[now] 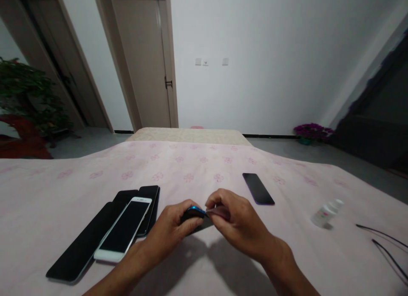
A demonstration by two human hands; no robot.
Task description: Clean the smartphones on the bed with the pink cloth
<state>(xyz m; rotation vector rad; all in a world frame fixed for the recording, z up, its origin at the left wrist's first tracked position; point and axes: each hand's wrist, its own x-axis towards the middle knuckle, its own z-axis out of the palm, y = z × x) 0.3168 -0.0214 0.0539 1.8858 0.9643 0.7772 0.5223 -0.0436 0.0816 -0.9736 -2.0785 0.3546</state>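
Near the middle of the table, my left hand [178,223] grips a dark phone with a blue edge [196,209], its thumb across the near face. My right hand [237,221] pinches a brownish cloth [222,211] against the phone's right end. Much of the phone is hidden by the fingers. To the left lies a white phone [125,230] with a dark screen, resting on several black phones [83,240]. Another black phone [258,189] lies flat by itself, beyond my right hand.
A small white bottle [327,213] is on the right of the pink flowered tablecloth [204,166]. Two black cable ends [382,233] lie at the right edge. Behind are a door, a wall and plants.
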